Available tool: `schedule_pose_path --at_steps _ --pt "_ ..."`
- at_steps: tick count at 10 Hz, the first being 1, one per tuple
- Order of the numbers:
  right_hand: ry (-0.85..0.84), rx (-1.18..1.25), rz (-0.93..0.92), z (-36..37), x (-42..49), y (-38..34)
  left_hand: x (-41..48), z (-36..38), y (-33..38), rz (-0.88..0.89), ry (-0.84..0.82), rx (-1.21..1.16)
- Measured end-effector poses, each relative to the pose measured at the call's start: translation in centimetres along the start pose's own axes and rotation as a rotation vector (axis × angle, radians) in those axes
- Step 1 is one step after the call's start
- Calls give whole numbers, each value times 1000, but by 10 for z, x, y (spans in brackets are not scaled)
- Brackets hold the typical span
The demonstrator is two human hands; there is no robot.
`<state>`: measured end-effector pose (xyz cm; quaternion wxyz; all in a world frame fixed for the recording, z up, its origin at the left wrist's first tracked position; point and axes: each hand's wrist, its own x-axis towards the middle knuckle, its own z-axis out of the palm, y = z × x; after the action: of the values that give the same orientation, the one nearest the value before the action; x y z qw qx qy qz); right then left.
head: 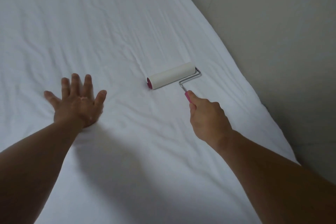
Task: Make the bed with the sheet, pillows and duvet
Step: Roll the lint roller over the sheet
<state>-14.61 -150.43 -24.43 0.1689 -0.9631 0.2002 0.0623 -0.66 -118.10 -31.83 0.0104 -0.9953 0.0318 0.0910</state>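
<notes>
1. Sheet (pixel 127 23): white, spread over the bed (pixel 254 111) and filling most of the view, out to the bed's right edge beside the grey floor (pixel 272 23). Shallow creases cross it, thickest around the middle. No pillow or duvet shows, so the task looks to be at an early stage. I judge the step in hand to be cleaning and smoothing the sheet.
2. Left hand (pixel 78 102): palm down, fingers straight and fanned wide, flat on the sheet to the left of the roller. It holds nothing. Pressed there, it should pin the cloth so the roller does not drag up new folds.
3. Right hand (pixel 207 120): fingers curled tight round the roller's handle, thumb laid along it towards the drum.
4. Lint roller (pixel 171 75): its white drum lies on the sheet, nearer the right edge, and a bent wire frame joins it to the handle. It is best worked in straight, overlapping strokes away from the pinning hand, with light, even pressure and the drum kept flat.
5. Handle (pixel 187 97): pink, with only its upper end showing beyond the fist.
</notes>
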Motion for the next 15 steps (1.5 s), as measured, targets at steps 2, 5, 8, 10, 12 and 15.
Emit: schedule_pose_path --at_steps 2,5,8,10,12,15 --pt "-24 56 84 -2 -83 43 -45 5 3 51 -17 -36" --pt "-62 71 186 -5 -200 98 -116 14 4 130 3 -34" --pt "-111 106 250 -14 -314 131 -165 20 -1 164 -7 -31" --pt "-162 169 252 -18 -380 152 -183 19 -6 220 -61 -24" --pt "-240 78 295 -30 -439 165 -204 18 -10 257 -128 -23" --pt "-438 -159 427 -81 -470 147 -206 20 -11 229 -58 -33"
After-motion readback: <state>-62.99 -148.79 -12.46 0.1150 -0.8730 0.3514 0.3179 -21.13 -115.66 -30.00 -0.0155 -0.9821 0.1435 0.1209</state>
